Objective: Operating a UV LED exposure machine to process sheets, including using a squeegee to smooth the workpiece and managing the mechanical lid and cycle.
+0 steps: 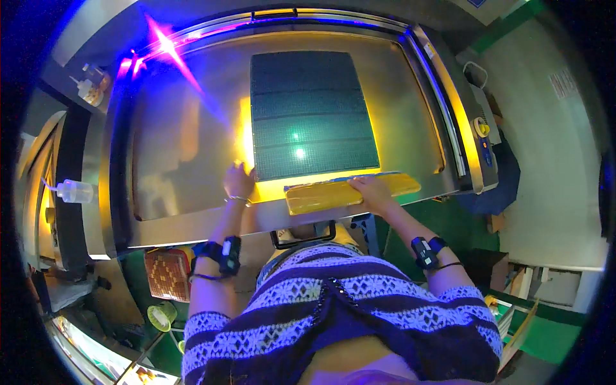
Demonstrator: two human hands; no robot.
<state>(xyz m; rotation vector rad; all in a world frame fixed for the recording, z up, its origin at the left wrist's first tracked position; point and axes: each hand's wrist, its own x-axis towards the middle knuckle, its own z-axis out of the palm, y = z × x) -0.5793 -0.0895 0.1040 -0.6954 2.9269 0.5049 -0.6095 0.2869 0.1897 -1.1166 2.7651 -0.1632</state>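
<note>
Head view: the left hand [239,181] rests flat, fingers spread, on the metal table [179,135] beside the dark grid mat [308,112]. The right hand [374,192] presses open-palmed on a yellow pad [321,197] lying along the table's near edge, just below the mat.

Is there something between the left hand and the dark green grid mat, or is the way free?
Nothing visible stands between them. The left hand rests on the metal table right at the lower left corner of the dark green grid mat. The right hand lies on the yellow strip below the mat.
</note>
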